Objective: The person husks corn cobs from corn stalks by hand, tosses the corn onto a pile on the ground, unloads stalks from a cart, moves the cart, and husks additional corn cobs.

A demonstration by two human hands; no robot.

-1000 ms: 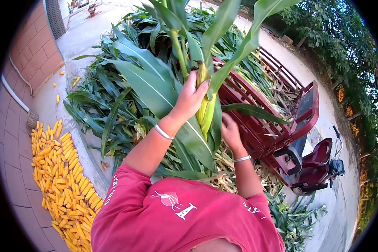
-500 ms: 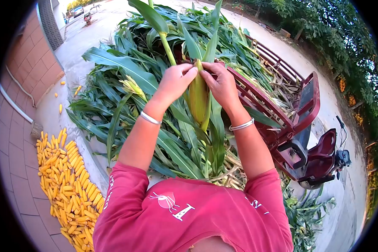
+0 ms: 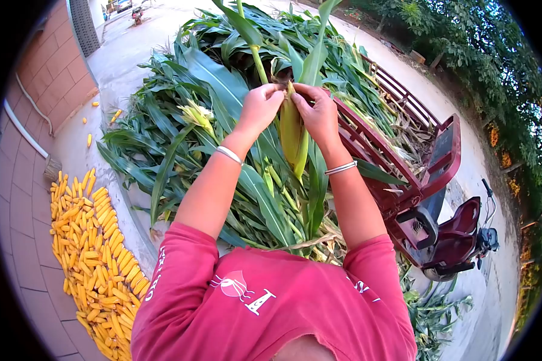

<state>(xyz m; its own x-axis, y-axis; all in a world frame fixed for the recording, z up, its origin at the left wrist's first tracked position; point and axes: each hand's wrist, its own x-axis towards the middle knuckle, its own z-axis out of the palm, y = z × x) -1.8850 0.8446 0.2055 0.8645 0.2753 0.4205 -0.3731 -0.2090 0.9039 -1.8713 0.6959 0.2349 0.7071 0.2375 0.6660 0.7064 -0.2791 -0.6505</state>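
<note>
An ear of corn in its yellow-green husk hangs among long green leaves, tip upward. My left hand pinches the husk tip from the left, and my right hand pinches it from the right, the fingertips nearly meeting. Behind the hands rises a green stalk with broad leaves. A partly opened pale husk lies on the heap of green corn stalks left of my left hand.
Peeled yellow cobs are piled at the lower left, beside a tiled wall. On the right stands a dark red three-wheeled cart loaded with stalks. Trees line the far right. More stalks lie at the lower right.
My right hand has risen from low beside the leaves to the husk tip. My left hand has shifted from gripping around the ear and stalk to pinching the tip. The large leaves have dropped away.
</note>
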